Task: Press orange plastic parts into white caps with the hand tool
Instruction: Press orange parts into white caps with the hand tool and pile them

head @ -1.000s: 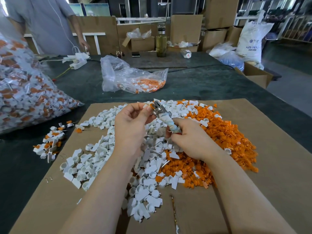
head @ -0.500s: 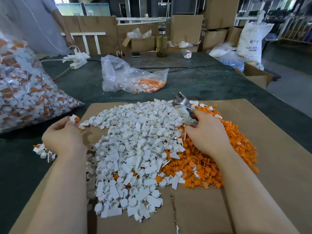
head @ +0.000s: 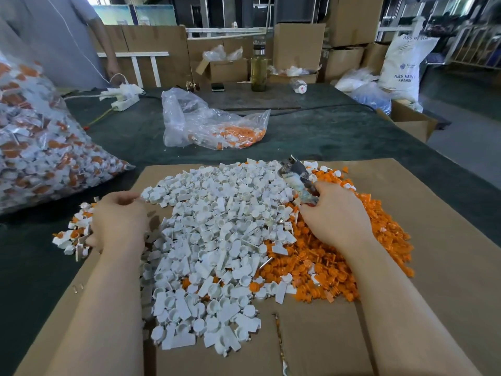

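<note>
A heap of white caps (head: 217,240) lies on a cardboard sheet (head: 420,280), with a heap of orange plastic parts (head: 339,264) against its right side. My right hand (head: 336,215) rests on the orange heap and grips the taped handle of the hand tool (head: 296,177), whose metal head points up and away. My left hand (head: 119,221) hovers at the left edge of the white heap, back up, fingers loosely curled, nothing visible in it. Under it lies a small pile of assembled white-and-orange pieces (head: 69,236).
A big clear bag of assembled pieces (head: 40,147) fills the left side. A smaller clear bag (head: 211,126), a power strip (head: 122,97) and a bottle (head: 259,69) sit farther back on the green table. A person (head: 54,36) stands back left. Cardboard boxes (head: 412,123) stand at right.
My left hand carried an assembled piece from the tool to the small pile at left, and no longer shows it. My right hand moved the tool right and down onto the orange heap.
</note>
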{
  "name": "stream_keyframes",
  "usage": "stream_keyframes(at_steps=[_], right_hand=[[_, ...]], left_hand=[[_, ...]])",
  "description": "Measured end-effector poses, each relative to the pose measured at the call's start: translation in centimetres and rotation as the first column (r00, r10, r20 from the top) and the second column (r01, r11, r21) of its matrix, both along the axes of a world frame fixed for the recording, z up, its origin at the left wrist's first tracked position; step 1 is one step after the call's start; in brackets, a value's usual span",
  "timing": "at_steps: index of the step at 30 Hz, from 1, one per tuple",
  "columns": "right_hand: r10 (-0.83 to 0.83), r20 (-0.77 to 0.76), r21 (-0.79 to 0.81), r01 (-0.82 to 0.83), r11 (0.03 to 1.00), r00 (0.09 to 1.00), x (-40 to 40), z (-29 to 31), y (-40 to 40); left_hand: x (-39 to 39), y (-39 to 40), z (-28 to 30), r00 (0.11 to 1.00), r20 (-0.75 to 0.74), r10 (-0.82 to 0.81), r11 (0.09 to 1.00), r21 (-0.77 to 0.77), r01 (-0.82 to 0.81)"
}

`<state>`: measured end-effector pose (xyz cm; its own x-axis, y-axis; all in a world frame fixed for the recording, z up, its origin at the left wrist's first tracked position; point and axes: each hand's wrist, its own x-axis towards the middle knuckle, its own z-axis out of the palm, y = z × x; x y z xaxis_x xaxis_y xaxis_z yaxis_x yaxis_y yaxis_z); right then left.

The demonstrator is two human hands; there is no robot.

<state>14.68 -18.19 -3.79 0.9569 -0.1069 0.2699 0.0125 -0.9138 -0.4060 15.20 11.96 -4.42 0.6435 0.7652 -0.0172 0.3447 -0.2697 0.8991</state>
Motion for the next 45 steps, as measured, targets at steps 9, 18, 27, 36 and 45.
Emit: stream_keyframes(at_steps=[9, 18, 27, 36, 45], right_hand=[[-0.224, -0.077, -0.156, 0.210, 0.965, 0.972, 0.1, -0.7, -0.3], [-0.196, -0.145, -0.204, 0.165, 0.965, 0.970, 0.3, -1.2, 0.6], [-0.159, -0.150, -0.165, 0.133, 0.977, 0.976, 0.5, -1.3, 0.4], [-0.129, -0.133, -0.123, 0.113, 0.986, 0.983, 0.3, -1.2, 0.5], [-0.105, -0.022, 0.014, 0.106, 0.994, 0.994, 0.2, -0.6, 0.4]], left_hand=[[0.2, -2.1, 0.6, 0.806, -0.548, -0.222, 0.822, 0.340, 0.457], [0.1, -3.7, 0.5, 0.886, -0.284, -0.367, 0.818, 0.355, 0.452], [0.4, -3.9, 0.5, 0.871, -0.303, -0.387, 0.805, 0.351, 0.479], [0.5, -3.8, 0.2, 0.873, -0.378, -0.308, 0.793, 0.405, 0.455], [0.4, -3.9, 0.2, 0.847, -0.412, -0.336, 0.755, 0.420, 0.504]])
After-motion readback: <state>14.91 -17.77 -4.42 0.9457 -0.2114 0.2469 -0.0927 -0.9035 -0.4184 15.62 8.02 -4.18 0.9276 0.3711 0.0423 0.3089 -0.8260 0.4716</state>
